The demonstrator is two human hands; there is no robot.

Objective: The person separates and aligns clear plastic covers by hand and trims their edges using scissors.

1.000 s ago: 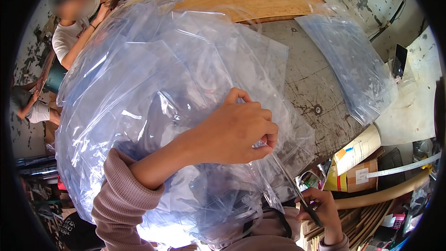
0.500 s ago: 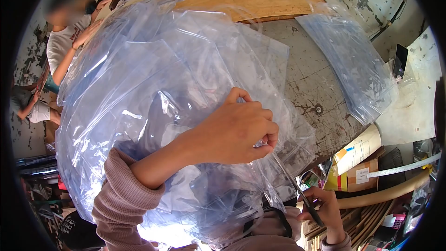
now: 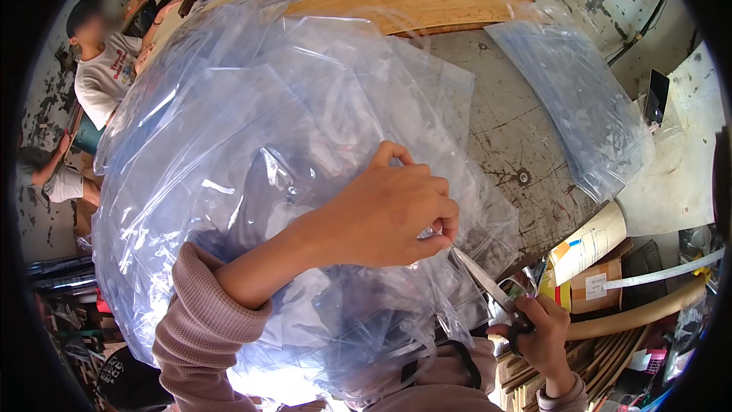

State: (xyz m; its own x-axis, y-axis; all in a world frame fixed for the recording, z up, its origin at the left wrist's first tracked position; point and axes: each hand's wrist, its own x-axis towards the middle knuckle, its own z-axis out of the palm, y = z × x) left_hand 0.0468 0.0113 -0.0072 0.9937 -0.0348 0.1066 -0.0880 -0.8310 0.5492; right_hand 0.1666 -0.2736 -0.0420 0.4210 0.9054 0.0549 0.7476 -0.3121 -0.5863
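RH [image 3: 547,336]: gripping scissors [image 3: 490,288], shifted outward | LH [image 3: 393,214]: unmoved, pinching clr plastic [image 3: 305,122] | Tips nr LH fingers; held part prob. in reach

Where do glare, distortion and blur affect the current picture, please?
Head view: glare streaks the clear plastic sheets, whitest at their lower edge near the sleeve; head view: the wooden board looks bowed and the corners go black; head view: a blurred patch covers part of the person upper left, while the scissors look fairly sharp.
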